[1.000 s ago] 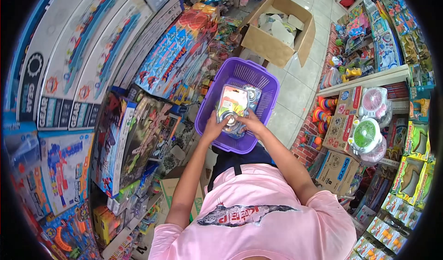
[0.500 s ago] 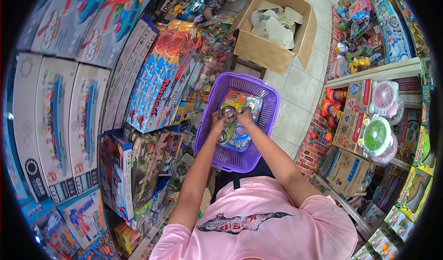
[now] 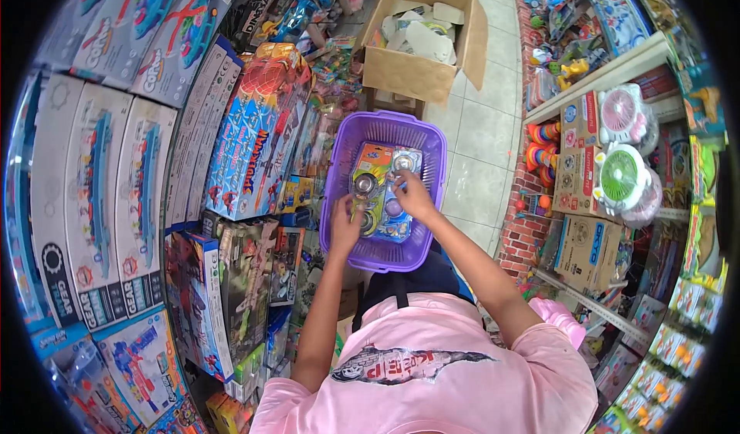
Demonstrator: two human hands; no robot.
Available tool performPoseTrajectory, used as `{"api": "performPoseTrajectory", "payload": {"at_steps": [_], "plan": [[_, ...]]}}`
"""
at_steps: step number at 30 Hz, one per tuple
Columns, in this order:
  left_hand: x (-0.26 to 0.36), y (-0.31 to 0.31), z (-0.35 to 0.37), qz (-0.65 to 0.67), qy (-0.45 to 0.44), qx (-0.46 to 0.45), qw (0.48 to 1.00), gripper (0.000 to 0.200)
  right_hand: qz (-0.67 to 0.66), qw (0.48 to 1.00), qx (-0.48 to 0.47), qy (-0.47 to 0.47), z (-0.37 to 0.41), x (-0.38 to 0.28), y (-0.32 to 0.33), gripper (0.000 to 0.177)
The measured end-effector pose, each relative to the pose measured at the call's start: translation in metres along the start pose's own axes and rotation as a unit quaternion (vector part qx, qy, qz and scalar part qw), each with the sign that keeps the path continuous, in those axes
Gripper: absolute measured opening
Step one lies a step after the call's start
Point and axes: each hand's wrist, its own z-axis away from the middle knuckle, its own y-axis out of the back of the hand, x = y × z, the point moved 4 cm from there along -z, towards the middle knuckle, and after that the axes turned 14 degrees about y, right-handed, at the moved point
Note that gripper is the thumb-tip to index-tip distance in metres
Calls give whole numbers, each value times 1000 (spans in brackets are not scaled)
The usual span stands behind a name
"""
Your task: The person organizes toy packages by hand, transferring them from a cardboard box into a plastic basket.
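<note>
A purple plastic basket [image 3: 438,145] stands in front of my body. Inside lie carded toy packs, an orange-and-yellow pack [image 3: 375,156] on the left and a blue pack [image 3: 395,229] on the right. A round, shiny metallic toy piece [image 3: 365,183] with a dark rim sits over the orange pack. My left hand [image 3: 346,222] is just below that piece, fingers raised and apart, with nothing visible in them. My right hand [image 3: 414,196] reaches over the blue pack, thumb and fingers apart, its fingertips near a silver round part [image 3: 403,164].
An open cardboard box [image 3: 408,72] holding torn card pieces stands beyond the basket. Boxed toys [image 3: 247,145] crowd the left shelves. On the right are a green toy fan [image 3: 623,178], cartons [image 3: 586,253] and a brick-patterned edge [image 3: 520,241]. A tiled floor [image 3: 482,126] runs between.
My hands have moved apart from around the metallic piece, the left toward the basket's left side, the right over the blue pack. The camera view has shifted slightly.
</note>
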Motion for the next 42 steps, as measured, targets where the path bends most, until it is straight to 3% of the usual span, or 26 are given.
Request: {"api": "performPoseTrajectory", "payload": {"at_steps": [1, 3, 4, 6, 7, 9, 10, 12, 13, 14, 15, 16, 17, 18, 20, 22, 24, 25, 27, 32, 34, 36, 37, 40, 42], "plan": [[10, 13, 16, -30, -146, 28, 988, 46, 5, 1000, 6, 3, 15, -15, 12, 33], [31, 44, 57, -139, -234, 188, 944, 35, 26, 962, 189, 197, 52, -48, 42, 23], [9, 44, 62, -134, -238, 186, 944, 35, 32, 961, 192, 198, 70, -40, 45, 23], [-65, 54, 64, 51, -143, 358, 921, 24, 69, 940, 320, 97, 111, -7, 56, 18], [-91, 51, 63, 55, -143, 352, 923, 24, 76, 939, 322, 95, 130, 5, 56, 18], [-154, 43, 58, 184, 35, 328, 926, 20, 78, 954, 288, -34, 170, 43, 57, 19], [-186, 32, 57, 186, 37, 321, 928, 20, 120, 955, 265, -52, 195, 80, 53, 19], [-250, 0, 50, 139, 125, 200, 962, 21, 214, 952, 205, -71, 252, 155, 45, 21], [-263, -13, 57, 41, 133, 164, 977, 25, 268, 946, 167, -74, 284, 188, 43, 25], [-281, -27, 66, -57, 136, 127, 981, 31, 319, 935, 67, -139, 317, 239, 39, 26], [-344, -43, 55, -55, 127, 122, 983, 31, 364, 908, -34, -205, 348, 272, 41, 27], [-389, -77, 48, -304, 56, -30, 951, 40, 320, 904, -64, -277, 377, 282, 50, 29], [-380, -77, 59, -323, 141, -117, 928, 43, 272, 893, -93, -346, 396, 289, 56, 30], [-362, -72, 78, -340, 225, -202, 891, 46, 272, 893, -84, -349, 403, 275, 67, 30], [-358, -79, 84, -332, 241, -204, 889, 46, 114, 853, -62, -505, 431, 228, 87, 44], [-375, -86, 83, -327, 258, -203, 886, 46, 96, 862, -23, -498, 446, 218, 104, 43], [-387, -108, 63, -429, 101, -216, 871, 46, 75, 870, 13, -487, 460, 232, 118, 41], [-371, -113, 63, -434, 95, -215, 870, 46, 60, 862, -25, -503, 467, 259, 124, 38], [-333, -121, 69, -400, 173, -219, 873, 44, 41, 855, -60, -514, 469, 279, 138, 35], [-277, -182, 59, -433, 137, -209, 866, 44, 32, 897, 71, -435, 451, 302, 200, 35], [-247, -210, 62, -419, 126, -190, 879, 45, 24, 888, 37, -458, 442, 312, 224, 31], [-211, -237, 77, -275, 155, -159, 936, 46, -44, 886, 94, -451, 441, 329, 243, 30], [-182, -248, 85, -286, 215, -173, 918, 46, -47, 885, 87, -455, 442, 345, 250, 31], [-156, -281, 77, -324, 182, -107, 922, 47, -87, 872, 171, -451, 450, 334, 279, 25], [-115, -290, 89, -294, 207, -141, 922, 50, -86, 854, 195, -474, 463, 343, 294, 26]]}}
